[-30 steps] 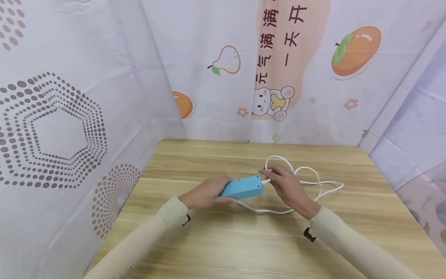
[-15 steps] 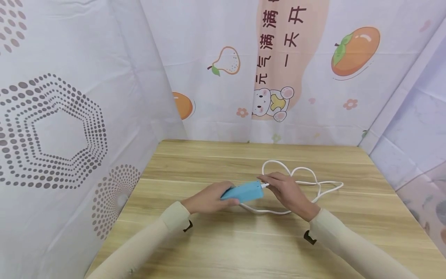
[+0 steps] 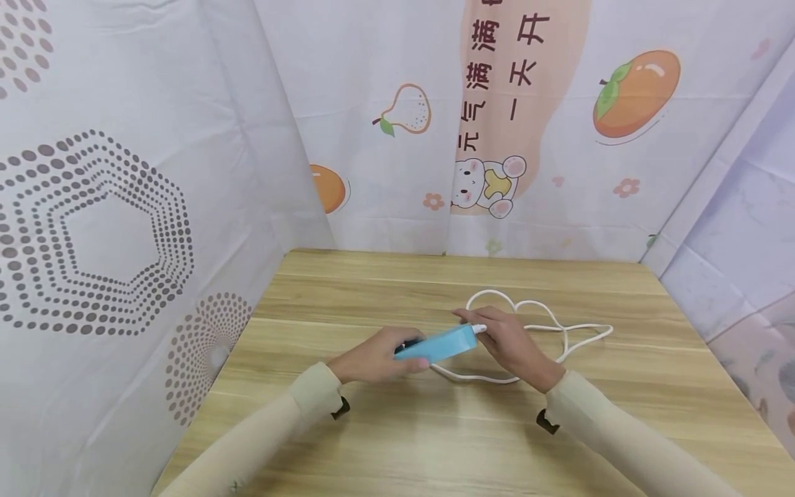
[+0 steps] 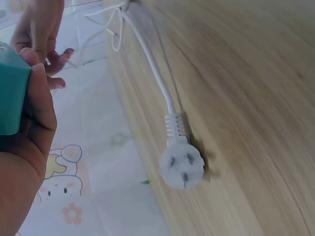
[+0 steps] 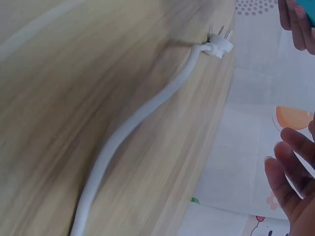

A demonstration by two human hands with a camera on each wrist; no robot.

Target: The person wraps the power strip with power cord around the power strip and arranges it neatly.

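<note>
My left hand [image 3: 375, 355] grips one end of a blue power strip [image 3: 442, 344], which it holds above the wooden table. A white cord [image 3: 475, 378] leaves the strip's other end, and my right hand [image 3: 511, 343] is right beside that end with its fingers extended. In the right wrist view these fingers [image 5: 282, 182] look spread and loosely straight. The cord's three-pin plug [image 4: 182, 166] lies on the table with its pins showing in the left wrist view. From the head, the left hand hides the plug.
Loops of the white cord lie on the wooden table [image 3: 348, 290] behind and to the right of my right hand. Printed white curtains [image 3: 373, 179] hang along the table's back and left edges.
The power strip has come down slightly and turned in my left hand, so more of its side faces the head camera. My right hand stays at the cord end, its fingers a little straighter.
</note>
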